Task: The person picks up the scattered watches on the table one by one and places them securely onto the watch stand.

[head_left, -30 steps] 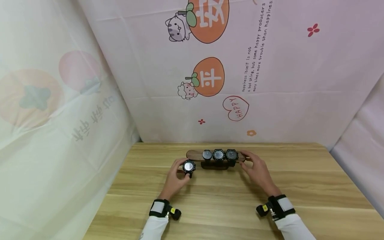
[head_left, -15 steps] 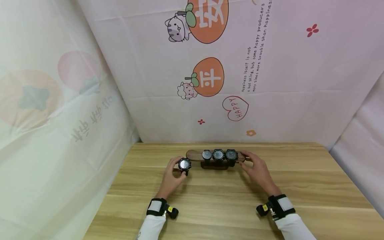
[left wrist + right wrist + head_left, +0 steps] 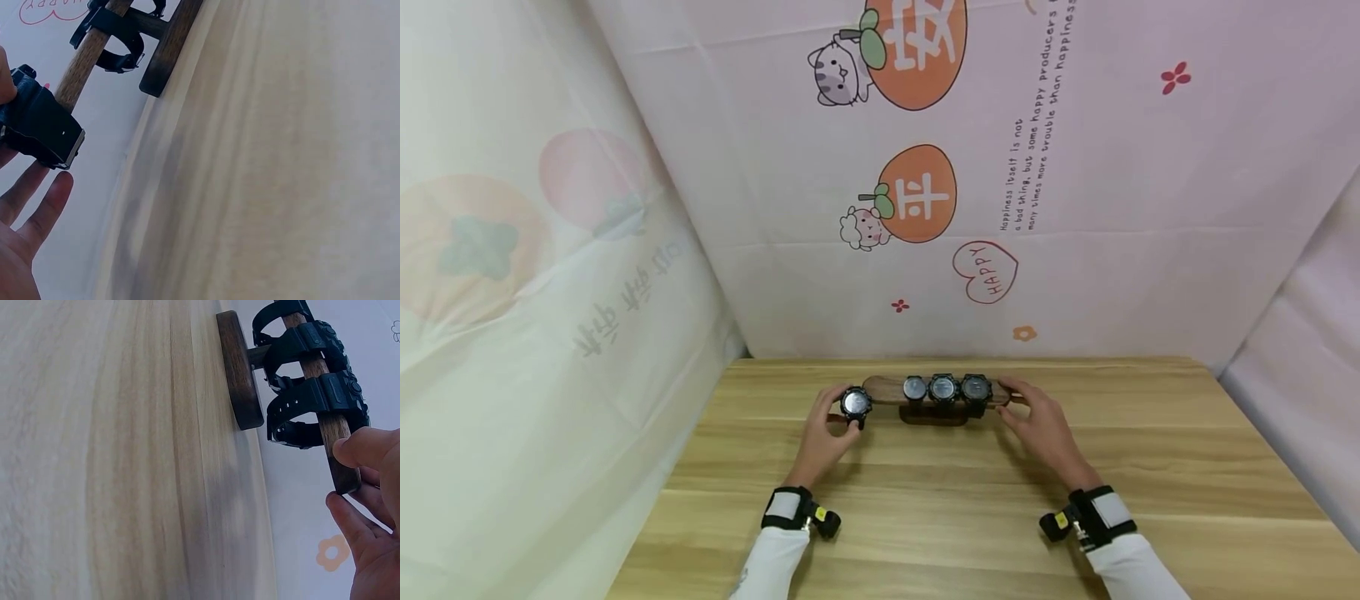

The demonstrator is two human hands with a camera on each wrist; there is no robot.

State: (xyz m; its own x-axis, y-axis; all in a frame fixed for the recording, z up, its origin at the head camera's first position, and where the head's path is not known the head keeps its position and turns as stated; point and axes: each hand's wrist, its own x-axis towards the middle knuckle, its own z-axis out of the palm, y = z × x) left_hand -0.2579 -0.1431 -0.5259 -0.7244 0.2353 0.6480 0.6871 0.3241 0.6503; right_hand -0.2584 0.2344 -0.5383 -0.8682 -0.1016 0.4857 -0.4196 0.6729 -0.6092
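Observation:
My left hand (image 3: pixel 820 440) pinches a black digital watch (image 3: pixel 856 403) at the left end of a dark wooden watch stand (image 3: pixel 883 390). Seen from the left wrist, the held watch (image 3: pixel 44 122) has its looped strap at the tip of the bar (image 3: pixel 81 72); I cannot tell whether the loop is around the tip or just off it. Thumb and fingers of my right hand (image 3: pixel 1045 429) grip the bar's other end. Three black watches (image 3: pixel 914 388) hang side by side on the bar, their straps looped around it in the right wrist view.
The stand's base (image 3: pixel 240 369) rests on a light wood-grain table (image 3: pixel 955 517) near its back edge. Behind rises a white printed cloth (image 3: pixel 1075 292), with another cloth (image 3: pixel 550 333) along the left side. Each wrist wears a strapped camera (image 3: pixel 1056 525).
My left hand has carried the watch left and slightly away from me, from in front of the bar to its left tip. My right hand keeps its hold on the stand.

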